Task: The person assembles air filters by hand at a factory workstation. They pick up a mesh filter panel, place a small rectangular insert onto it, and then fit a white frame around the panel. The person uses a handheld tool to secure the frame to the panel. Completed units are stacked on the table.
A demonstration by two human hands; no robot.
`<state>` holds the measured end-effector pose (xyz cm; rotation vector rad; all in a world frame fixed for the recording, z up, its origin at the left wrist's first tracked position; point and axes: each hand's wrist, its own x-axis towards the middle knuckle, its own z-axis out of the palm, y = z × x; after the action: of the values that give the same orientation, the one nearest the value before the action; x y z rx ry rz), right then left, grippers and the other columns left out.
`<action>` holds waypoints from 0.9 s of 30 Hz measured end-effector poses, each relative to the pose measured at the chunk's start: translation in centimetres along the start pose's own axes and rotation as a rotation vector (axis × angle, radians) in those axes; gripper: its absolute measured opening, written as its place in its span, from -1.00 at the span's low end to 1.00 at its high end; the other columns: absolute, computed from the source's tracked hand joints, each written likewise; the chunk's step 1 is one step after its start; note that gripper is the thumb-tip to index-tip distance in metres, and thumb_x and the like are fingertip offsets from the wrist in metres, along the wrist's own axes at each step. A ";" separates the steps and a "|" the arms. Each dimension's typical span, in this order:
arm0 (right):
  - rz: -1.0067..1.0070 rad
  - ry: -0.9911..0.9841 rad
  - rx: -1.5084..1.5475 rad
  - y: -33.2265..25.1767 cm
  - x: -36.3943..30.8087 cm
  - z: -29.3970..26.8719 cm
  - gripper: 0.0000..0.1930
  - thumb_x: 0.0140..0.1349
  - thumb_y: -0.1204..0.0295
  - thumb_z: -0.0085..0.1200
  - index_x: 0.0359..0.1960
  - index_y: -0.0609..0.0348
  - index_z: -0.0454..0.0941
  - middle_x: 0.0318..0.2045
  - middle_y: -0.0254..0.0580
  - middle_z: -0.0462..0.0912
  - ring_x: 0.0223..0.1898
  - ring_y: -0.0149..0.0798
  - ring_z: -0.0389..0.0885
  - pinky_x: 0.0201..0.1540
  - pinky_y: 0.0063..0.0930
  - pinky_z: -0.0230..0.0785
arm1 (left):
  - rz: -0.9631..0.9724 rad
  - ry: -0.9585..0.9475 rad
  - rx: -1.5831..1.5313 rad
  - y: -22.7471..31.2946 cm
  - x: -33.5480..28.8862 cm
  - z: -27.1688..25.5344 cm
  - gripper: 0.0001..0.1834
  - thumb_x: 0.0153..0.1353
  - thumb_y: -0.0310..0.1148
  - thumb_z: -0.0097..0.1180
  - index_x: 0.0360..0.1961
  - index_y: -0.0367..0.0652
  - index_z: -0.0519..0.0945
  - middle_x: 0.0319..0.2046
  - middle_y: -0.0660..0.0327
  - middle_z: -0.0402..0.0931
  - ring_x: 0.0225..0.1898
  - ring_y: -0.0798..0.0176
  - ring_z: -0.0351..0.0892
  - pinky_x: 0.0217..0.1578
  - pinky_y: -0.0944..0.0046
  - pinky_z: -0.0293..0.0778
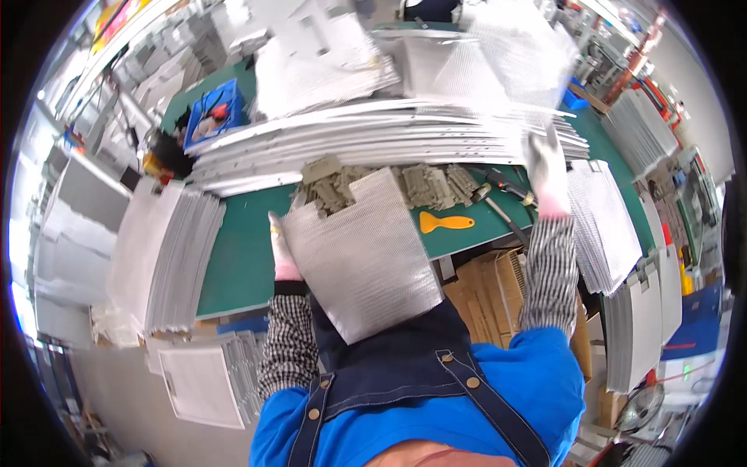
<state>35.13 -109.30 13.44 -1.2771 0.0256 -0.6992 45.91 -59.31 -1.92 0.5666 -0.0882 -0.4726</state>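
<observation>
My left hand (pixel 282 251), in a white and pink glove, grips the left edge of a silver, finely textured panel (pixel 366 257) with a notch in its top edge. The panel tilts in front of my apron, over the table's near edge. My right hand (pixel 548 175), gloved alike, reaches far right with its fingers at the lower corner of a thin, see-through ribbed sheet (pixel 523 58); the corner appears pinched, though blurred. Beneath that sheet lies a long stack of white strips (pixel 373 144). Behind the panel are piles of grey-green small parts (pixel 440 185).
On the green table (pixel 249 241) lie a yellow scraper (pixel 446 222), a hammer (pixel 498 206) and a black-handled tool (pixel 510 187). Panel stacks stand left (pixel 167 257) and right (pixel 599 222). A blue bin (pixel 215 113) sits back left, cardboard (pixel 489 292) below the table.
</observation>
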 end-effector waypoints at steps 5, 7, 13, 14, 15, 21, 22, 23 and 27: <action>0.391 0.090 -0.399 -0.3 -18.7 5.5 -0.31 0.36 0.38 0.14 0.49 0.20 0.19 0.05 -0.08 0.65 -0.14 -0.35 0.68 -0.28 -0.53 0.60 | -0.073 0.000 -0.094 -0.5 -0.1 -1.0 0.19 0.22 0.65 -0.25 0.57 -0.12 0.16 0.45 -0.04 0.28 0.38 -0.10 0.35 0.38 -0.13 0.33; 0.547 -0.046 -0.358 1.8 -22.7 4.8 -0.33 0.36 0.46 0.07 0.49 0.24 0.18 0.02 -0.03 0.68 -0.23 -0.36 0.71 -0.41 -0.60 0.56 | -0.075 0.037 -0.055 -0.9 0.9 -2.2 0.23 0.18 0.68 -0.25 0.57 -0.12 0.17 0.43 -0.05 0.30 0.36 -0.09 0.37 0.36 -0.11 0.37; 0.810 -0.320 -0.403 2.1 -24.1 11.8 -0.38 0.30 0.55 -0.04 0.43 0.36 0.26 -0.07 -0.01 0.71 -0.25 -0.37 0.70 -0.39 -0.58 0.56 | -0.065 0.102 -0.090 -0.1 0.1 -0.1 0.15 0.26 0.63 -0.25 0.50 -0.20 0.28 0.31 -0.11 0.44 0.24 -0.07 0.54 0.25 -0.09 0.53; 0.808 -0.346 -0.428 2.7 -24.1 12.0 -0.37 0.26 0.59 -0.08 0.43 0.35 0.26 -0.08 0.01 0.70 -0.24 -0.36 0.71 -0.36 -0.58 0.56 | -0.051 0.073 -0.101 -0.2 0.2 -0.4 0.17 0.24 0.64 -0.26 0.51 -0.19 0.26 0.32 -0.13 0.42 0.24 -0.08 0.53 0.26 -0.10 0.52; 0.804 -0.345 -0.407 3.4 -24.2 11.8 -0.36 0.26 0.59 -0.09 0.44 0.35 0.26 -0.08 0.02 0.70 -0.23 -0.36 0.71 -0.34 -0.58 0.56 | -0.035 0.039 -0.114 -0.3 0.6 -0.5 0.19 0.23 0.65 -0.28 0.52 -0.19 0.23 0.34 -0.14 0.40 0.25 -0.08 0.52 0.26 -0.10 0.52; 0.863 -0.337 -0.372 3.3 -24.3 11.5 -0.36 0.24 0.61 -0.08 0.43 0.34 0.27 -0.12 0.02 0.71 -0.22 -0.34 0.71 -0.30 -0.61 0.55 | -0.007 -0.140 -0.154 -0.5 0.7 -0.3 0.24 0.19 0.68 -0.27 0.56 -0.19 0.15 0.36 -0.21 0.36 0.25 -0.10 0.52 0.27 -0.12 0.50; 0.857 -0.330 -0.365 3.5 -24.4 11.3 -0.36 0.24 0.61 -0.09 0.43 0.34 0.27 -0.13 0.02 0.71 -0.23 -0.34 0.71 -0.31 -0.60 0.55 | -0.019 -0.165 -0.214 -0.6 0.6 -0.3 0.24 0.19 0.67 -0.24 0.56 -0.19 0.14 0.36 -0.22 0.37 0.24 -0.10 0.52 0.26 -0.12 0.51; 0.850 -0.323 -0.359 3.6 -24.5 11.0 -0.36 0.24 0.61 -0.09 0.43 0.35 0.27 -0.13 0.01 0.71 -0.25 -0.34 0.71 -0.32 -0.59 0.55 | -0.014 -0.159 -0.179 -0.6 0.5 -0.3 0.23 0.18 0.64 -0.16 0.55 -0.19 0.15 0.35 -0.22 0.38 0.23 -0.10 0.53 0.25 -0.13 0.52; 0.876 -0.344 -0.437 4.3 -24.2 11.2 -0.37 0.25 0.61 -0.10 0.43 0.35 0.26 -0.14 0.02 0.70 -0.32 -0.32 0.70 -0.37 -0.57 0.56 | -0.016 -0.119 -0.128 -0.4 0.7 -0.9 0.12 0.11 0.47 0.23 0.45 -0.16 0.28 0.23 -0.18 0.47 0.11 -0.09 0.59 0.12 -0.17 0.60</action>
<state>22.21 -87.28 4.62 -1.6058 0.4485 0.3017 46.51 -59.49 -2.96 0.4140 -0.1656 -0.5238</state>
